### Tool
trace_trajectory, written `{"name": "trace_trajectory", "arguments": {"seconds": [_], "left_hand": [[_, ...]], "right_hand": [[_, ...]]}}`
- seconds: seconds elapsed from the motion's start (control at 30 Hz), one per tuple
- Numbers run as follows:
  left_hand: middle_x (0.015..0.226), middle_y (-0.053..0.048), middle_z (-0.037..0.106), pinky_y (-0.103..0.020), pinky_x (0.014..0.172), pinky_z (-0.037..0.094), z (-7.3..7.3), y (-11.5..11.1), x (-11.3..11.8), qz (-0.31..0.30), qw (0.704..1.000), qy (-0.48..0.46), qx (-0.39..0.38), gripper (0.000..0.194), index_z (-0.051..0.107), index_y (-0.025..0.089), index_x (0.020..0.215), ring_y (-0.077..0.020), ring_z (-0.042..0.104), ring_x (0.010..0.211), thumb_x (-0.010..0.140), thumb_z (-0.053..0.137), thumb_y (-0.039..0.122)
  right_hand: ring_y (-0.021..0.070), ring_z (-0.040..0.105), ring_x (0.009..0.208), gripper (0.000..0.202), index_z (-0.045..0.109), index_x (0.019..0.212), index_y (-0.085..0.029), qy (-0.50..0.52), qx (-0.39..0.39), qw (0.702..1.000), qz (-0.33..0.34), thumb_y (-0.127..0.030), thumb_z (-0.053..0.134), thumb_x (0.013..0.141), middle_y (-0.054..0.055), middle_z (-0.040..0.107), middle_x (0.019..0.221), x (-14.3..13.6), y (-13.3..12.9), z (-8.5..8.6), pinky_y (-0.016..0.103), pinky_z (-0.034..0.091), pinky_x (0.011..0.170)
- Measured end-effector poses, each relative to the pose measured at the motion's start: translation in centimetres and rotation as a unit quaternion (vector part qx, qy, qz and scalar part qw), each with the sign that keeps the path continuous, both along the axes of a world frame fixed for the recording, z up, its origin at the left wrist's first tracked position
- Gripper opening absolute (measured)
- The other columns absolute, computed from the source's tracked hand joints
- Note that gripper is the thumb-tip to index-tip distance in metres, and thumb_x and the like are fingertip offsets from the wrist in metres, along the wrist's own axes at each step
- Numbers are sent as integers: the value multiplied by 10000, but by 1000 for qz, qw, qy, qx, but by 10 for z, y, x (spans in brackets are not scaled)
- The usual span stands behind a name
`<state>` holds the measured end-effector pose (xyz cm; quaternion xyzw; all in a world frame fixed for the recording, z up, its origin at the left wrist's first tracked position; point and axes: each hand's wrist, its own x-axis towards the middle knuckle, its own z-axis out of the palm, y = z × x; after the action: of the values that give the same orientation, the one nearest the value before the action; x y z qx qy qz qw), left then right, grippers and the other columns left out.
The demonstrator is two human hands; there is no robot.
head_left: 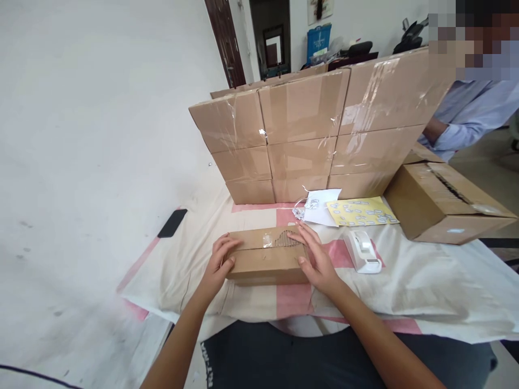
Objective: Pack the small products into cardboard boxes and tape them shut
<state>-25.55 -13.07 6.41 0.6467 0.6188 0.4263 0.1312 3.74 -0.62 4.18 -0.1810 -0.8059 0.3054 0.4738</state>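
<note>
A small brown cardboard box (259, 263) lies on the cloth-covered table in front of me, its top flaps closed along a seam with a short piece of clear tape (267, 240) across it. My left hand (221, 260) grips the box's left end, thumb on the top edge. Around the right end wraps my right hand (316, 259), with fingers resting on the top near a dark striped patch (287, 238). To the right of that hand stands a white tape dispenser (362, 252).
Stacked cardboard boxes (302, 143) form a wall behind. A larger box (450, 200) sits at right, a person's sleeve (478, 116) beyond it. White paper (323, 208) and a yellow patterned sheet (360, 211) lie behind the dispenser. A black phone-like slab (172, 223) lies at left.
</note>
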Motion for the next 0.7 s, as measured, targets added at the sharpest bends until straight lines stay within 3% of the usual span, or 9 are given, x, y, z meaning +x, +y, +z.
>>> {"name": "trace_trajectory", "arguments": {"seconds": [0.07,0.17,0.37,0.53,0.7], "left_hand": [[1271,-96,562,-580,1229,332,9,-2,0,-5,997,80,-12,356,707,264,1209,-300,408,1429,1008,414,274],[1248,-87,614,-561,1174,405,26,-9,10,-7,983,182,-4,381,714,282,1218,-288,448,1400,1021,396,211],[1254,-95,688,-496,1057,473,52,-18,59,-9,945,326,-8,302,654,260,1284,-286,613,1207,1030,502,323],[1462,-116,613,-506,1096,413,48,-3,85,-7,930,367,38,562,499,262,1472,-330,590,1291,978,592,512],[1391,-104,679,-497,1106,393,34,18,84,-26,927,368,70,641,445,247,1530,-332,619,1296,973,615,513]], "right_hand": [[314,295,1552,574,394,1543,-280,-7,22,1000,-4,-253,498,979,91,675,1373,1,2,1,655,328,1209],[320,297,1549,462,517,1435,-267,-29,29,999,-8,-252,490,973,99,637,1416,4,4,5,632,373,1190],[314,300,1550,447,516,1431,-257,-42,21,999,1,-262,458,988,106,600,1454,8,5,7,612,367,1204],[302,287,1564,499,359,1492,-260,-51,24,998,1,-241,462,1004,115,641,1417,9,3,9,638,328,1216],[297,255,1579,580,235,1529,-250,-31,32,999,-10,-233,484,1005,124,638,1421,8,4,6,648,287,1230]]}}
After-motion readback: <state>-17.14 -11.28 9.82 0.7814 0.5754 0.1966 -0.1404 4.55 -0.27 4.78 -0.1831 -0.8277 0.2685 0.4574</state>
